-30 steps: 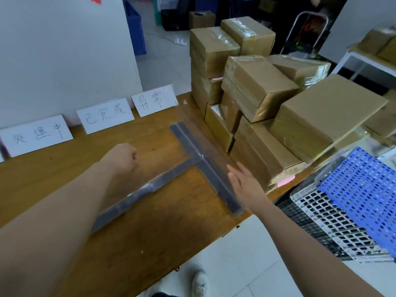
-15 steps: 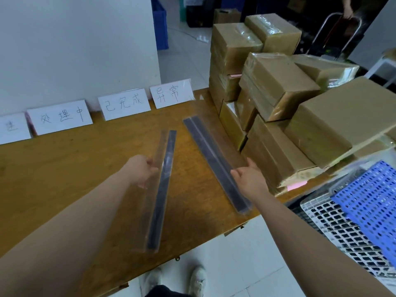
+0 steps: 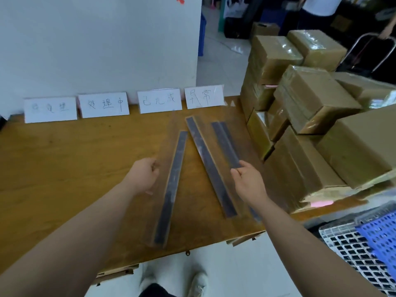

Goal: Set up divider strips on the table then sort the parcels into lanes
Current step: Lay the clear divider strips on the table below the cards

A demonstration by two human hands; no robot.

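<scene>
Separated now, each strip (image 3: pixel 174 185) sits pinched in a closed grip.

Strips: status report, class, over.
Left hand on left strip. Right hand pinching right strip. Middle strip flat. Parcels unsorted, crowding table's right.

Three divider strips (image 3: pixel 174 185) on table (image 3: pixel 64 168)

Dark grey divider strips (image 3: pixel 174 181); tan parcels (image 3: pixel 310 103); white label cards (image 3: pixel 159 101).
</scene>
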